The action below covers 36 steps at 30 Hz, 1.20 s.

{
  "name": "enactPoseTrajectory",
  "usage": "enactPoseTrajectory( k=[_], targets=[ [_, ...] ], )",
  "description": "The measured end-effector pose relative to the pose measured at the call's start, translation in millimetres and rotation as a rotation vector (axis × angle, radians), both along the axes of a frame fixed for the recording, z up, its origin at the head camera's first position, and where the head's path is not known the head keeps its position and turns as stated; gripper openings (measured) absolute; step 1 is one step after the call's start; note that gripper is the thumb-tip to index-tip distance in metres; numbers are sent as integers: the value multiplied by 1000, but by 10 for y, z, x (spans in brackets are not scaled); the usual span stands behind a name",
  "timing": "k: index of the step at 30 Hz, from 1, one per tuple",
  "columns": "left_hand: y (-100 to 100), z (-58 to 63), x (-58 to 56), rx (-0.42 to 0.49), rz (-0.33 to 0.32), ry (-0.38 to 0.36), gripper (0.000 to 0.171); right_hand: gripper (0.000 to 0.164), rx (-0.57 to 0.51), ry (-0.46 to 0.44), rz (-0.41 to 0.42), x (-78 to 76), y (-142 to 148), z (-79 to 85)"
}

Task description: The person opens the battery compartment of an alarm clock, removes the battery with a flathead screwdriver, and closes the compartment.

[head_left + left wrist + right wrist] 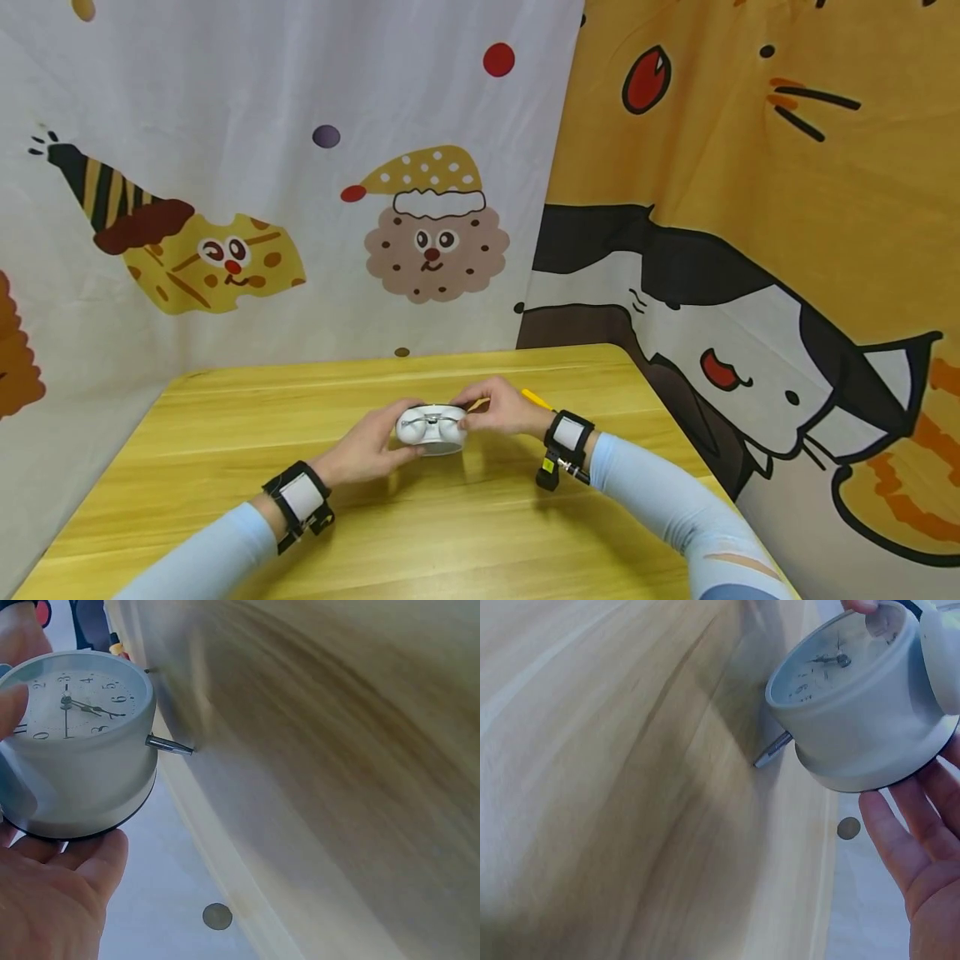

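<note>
A white twin-bell alarm clock point(431, 427) is held between both hands above the wooden table, its bells and thin handle uppermost in the head view. My left hand point(363, 450) grips its left side, thumb toward the front and fingers behind. On the other side my right hand point(504, 408) holds the clock's edge, also with the thumb in front and fingertips against the back. The clock face point(79, 705) with its dark hands shows in the left wrist view. A metal foot point(772, 749) sticks out toward the table; whether it touches cannot be told.
Past the right hand lies a thin yellow object point(537, 400), partly hidden by that hand. The wooden table point(450, 542) extends all around, with a printed cloth point(262, 108) hanging behind its far edge.
</note>
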<state>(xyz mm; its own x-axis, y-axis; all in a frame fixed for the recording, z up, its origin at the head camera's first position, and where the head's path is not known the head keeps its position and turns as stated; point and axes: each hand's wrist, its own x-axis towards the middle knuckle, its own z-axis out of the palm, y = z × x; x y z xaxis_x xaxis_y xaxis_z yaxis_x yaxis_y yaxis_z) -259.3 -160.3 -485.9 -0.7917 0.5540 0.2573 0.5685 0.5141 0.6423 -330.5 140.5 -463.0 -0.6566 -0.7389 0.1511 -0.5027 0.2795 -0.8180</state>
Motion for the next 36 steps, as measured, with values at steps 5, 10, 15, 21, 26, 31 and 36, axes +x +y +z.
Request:
enactPoseTrajectory(
  k=[5,10,15,21,26,31,36],
  targets=[
    [1,-18,-30,14,13,-10,63,42,-30,-40,-53,12,2,-57],
    [1,-3,-49,14,34,-19,63,61,11,32,-92,58,-13,-105],
    [8,-8,-63,28,50,-27,62,62,14,87,-110,94,-44,-170],
    [6,-67,-79,68,65,-52,61,59,-20,90,-140,104,-59,-244],
    [2,-109,-77,124,64,-113,62,57,-21,49,-170,117,-61,-277],
    [7,-123,-69,157,73,-145,67,56,-35,26,-175,126,-63,-278],
    [13,-133,-42,165,85,-150,65,56,-41,18,-176,131,-63,-283]
  ],
)
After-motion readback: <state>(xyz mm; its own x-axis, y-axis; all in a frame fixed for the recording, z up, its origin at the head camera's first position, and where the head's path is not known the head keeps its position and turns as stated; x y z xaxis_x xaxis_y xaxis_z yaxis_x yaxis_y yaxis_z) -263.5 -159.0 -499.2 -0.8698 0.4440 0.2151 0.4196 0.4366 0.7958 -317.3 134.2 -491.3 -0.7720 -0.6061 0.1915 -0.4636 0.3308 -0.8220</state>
